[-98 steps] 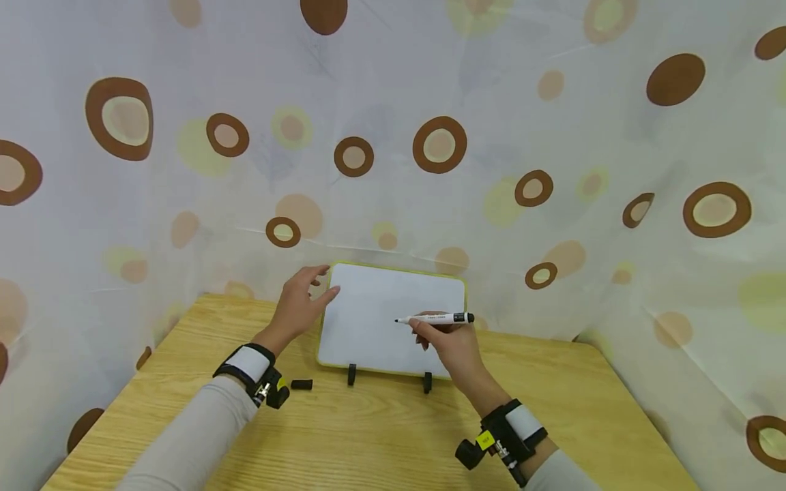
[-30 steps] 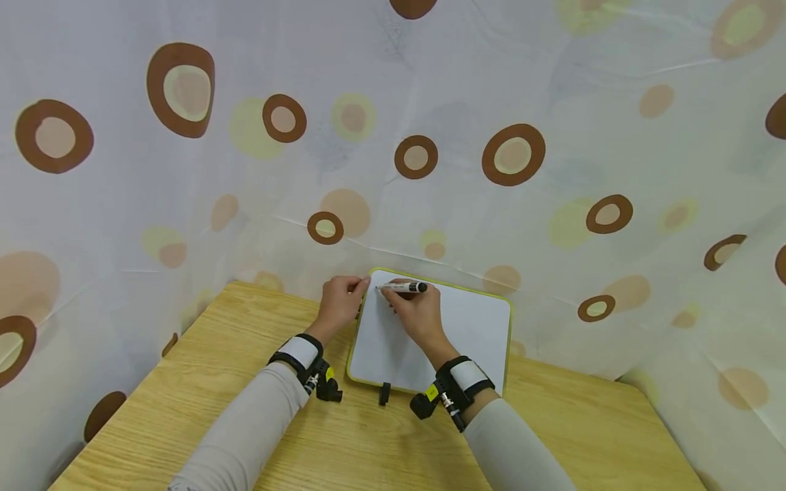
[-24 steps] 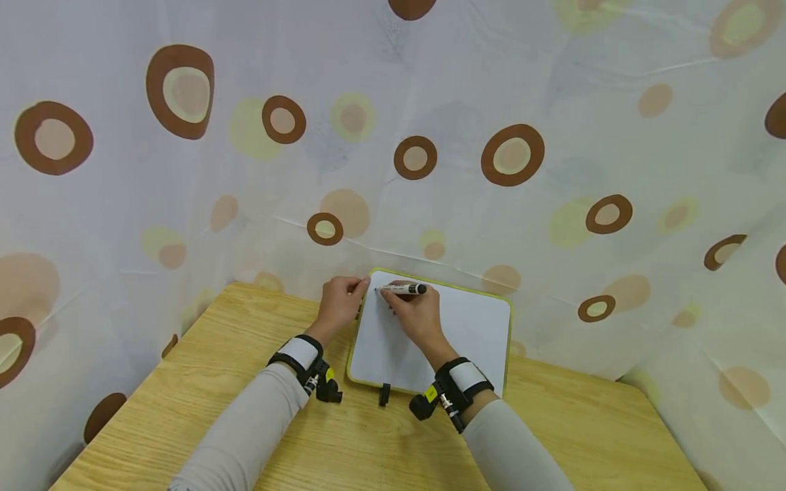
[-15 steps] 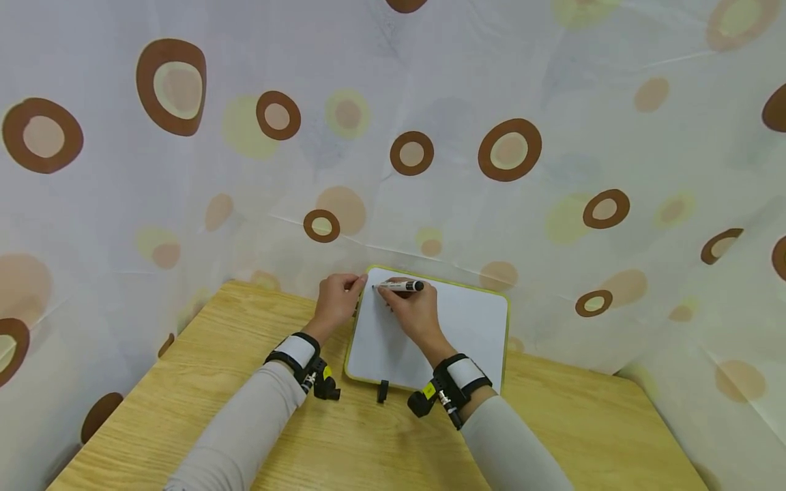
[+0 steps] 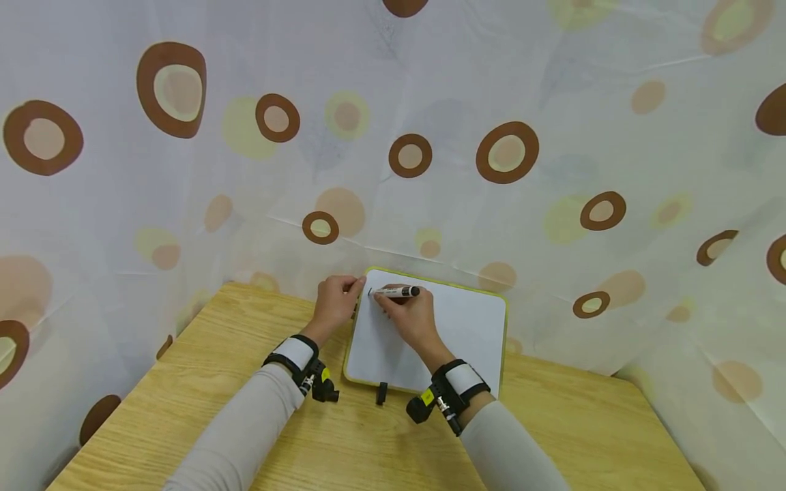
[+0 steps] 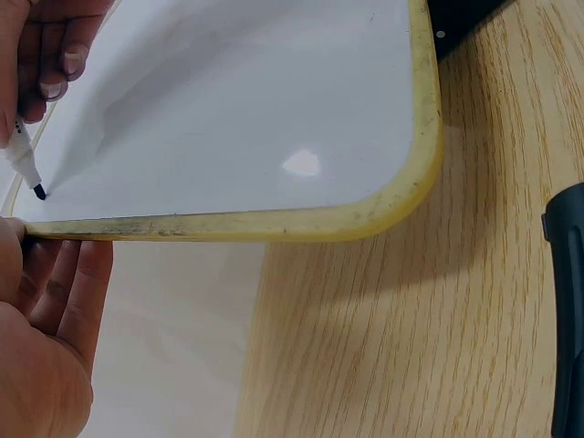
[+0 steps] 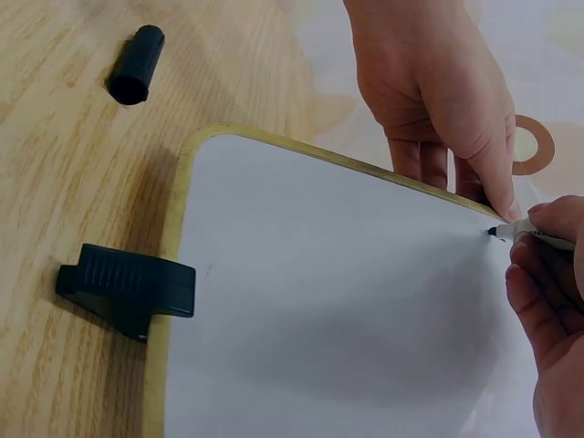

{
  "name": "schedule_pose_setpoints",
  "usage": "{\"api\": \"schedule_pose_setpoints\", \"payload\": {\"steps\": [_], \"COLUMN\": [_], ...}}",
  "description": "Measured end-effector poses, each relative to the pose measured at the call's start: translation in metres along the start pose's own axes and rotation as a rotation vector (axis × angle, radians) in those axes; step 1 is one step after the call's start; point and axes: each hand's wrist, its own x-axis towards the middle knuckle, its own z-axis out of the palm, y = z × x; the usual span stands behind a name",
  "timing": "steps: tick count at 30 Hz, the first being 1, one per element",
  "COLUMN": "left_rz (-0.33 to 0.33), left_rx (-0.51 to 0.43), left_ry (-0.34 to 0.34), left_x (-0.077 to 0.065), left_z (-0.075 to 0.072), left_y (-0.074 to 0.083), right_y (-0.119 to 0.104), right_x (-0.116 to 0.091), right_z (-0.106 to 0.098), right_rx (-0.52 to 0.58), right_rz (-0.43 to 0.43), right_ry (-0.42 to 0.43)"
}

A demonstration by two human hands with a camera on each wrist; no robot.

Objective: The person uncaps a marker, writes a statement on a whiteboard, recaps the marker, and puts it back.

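Note:
A whiteboard (image 5: 467, 327) with a yellow rim leans back on small black stand feet. My left hand (image 5: 334, 300) pinches its left edge near the upper corner, thumb at the front; in the left wrist view the fingers (image 6: 78, 292) reach behind the rim. My right hand (image 5: 414, 317) holds a white marker (image 5: 396, 292) like a pen, its dark end pointing right. The black marker tip (image 7: 493, 232) is right at the board's surface, close to my left thumb. Beside the tip, a short dark stroke (image 5: 370, 292) shows on the white surface.
A black marker cap (image 7: 137, 64) lies on the wooden table (image 5: 344, 450) left of the board. One black stand foot (image 7: 128, 283) hooks over the board's lower rim. Behind the table hangs a spotted cloth (image 5: 381, 82).
My left hand has gone from spread fingers to pinching the board's edge. My right hand has carried the marker from mid-board to the upper left, and a short dark stroke now shows there.

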Motion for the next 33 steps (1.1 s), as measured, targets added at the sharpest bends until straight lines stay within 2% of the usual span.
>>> {"api": "schedule_pose_setpoints", "payload": {"steps": [2,4,9,17,24,33], "left_rz": [-0.005,-0.013,-0.017,-0.013,-0.027,-0.031], "left_rx": [-0.004,-0.007,-0.006,-0.004,0.006,-0.002], "left_ry": [0.0,-0.004,0.0,0.005,0.0,-0.001], "left_x": [-0.001,0.0,0.001,0.002,0.002,0.001], "left_z": [0.0,0.0,-0.001,-0.005,-0.006,-0.007], "left_y": [0.001,0.002,0.001,0.0,0.0,0.0], "right_y": [-0.01,-0.009,0.016,0.018,0.019,0.019], "right_x": [-0.006,-0.009,-0.014,-0.03,-0.034,-0.035], "right_z": [-0.001,-0.001,0.003,0.008,0.01,0.011], "right_rx": [0.0,-0.003,-0.018,-0.035,-0.021,-0.019], "right_rz": [0.0,0.0,0.007,-0.009,-0.03,-0.013], "right_ry": [-0.007,-0.018,-0.053,-0.099,-0.107,-0.12]}}
